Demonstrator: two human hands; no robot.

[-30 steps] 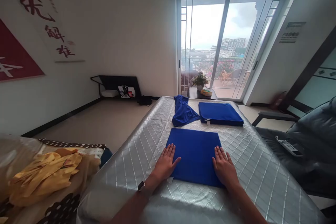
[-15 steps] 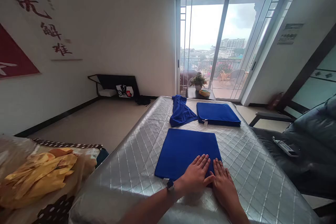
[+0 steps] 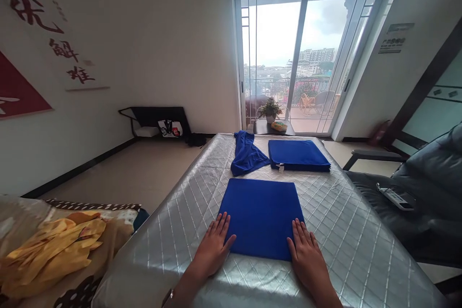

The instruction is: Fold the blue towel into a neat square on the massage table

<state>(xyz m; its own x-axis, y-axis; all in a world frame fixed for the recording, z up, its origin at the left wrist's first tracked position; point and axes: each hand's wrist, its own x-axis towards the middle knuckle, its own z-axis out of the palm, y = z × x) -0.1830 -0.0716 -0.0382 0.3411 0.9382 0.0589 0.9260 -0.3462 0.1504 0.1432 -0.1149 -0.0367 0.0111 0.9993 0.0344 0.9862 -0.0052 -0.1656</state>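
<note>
A folded blue towel [image 3: 262,214] lies flat on the silver quilted mattress [image 3: 353,236] in front of me. My left hand [image 3: 212,245] rests flat, fingers stretched out, on the towel's near left corner. My right hand [image 3: 305,255] lies flat, fingers out, on its near right corner. Farther back sit a stack of folded blue towels [image 3: 298,154] and, to its left, a crumpled blue towel [image 3: 245,153].
A yellow cloth [image 3: 50,250] lies on patterned bedding at the lower left. A dark recliner with a remote [image 3: 395,197] stands on the right. Beyond the mattress are a small table with a potted plant [image 3: 270,110] and glass sliding doors [image 3: 299,57].
My left hand slid from beside my right hand back across the towel to its near left corner. My right hand stayed at the near right corner.
</note>
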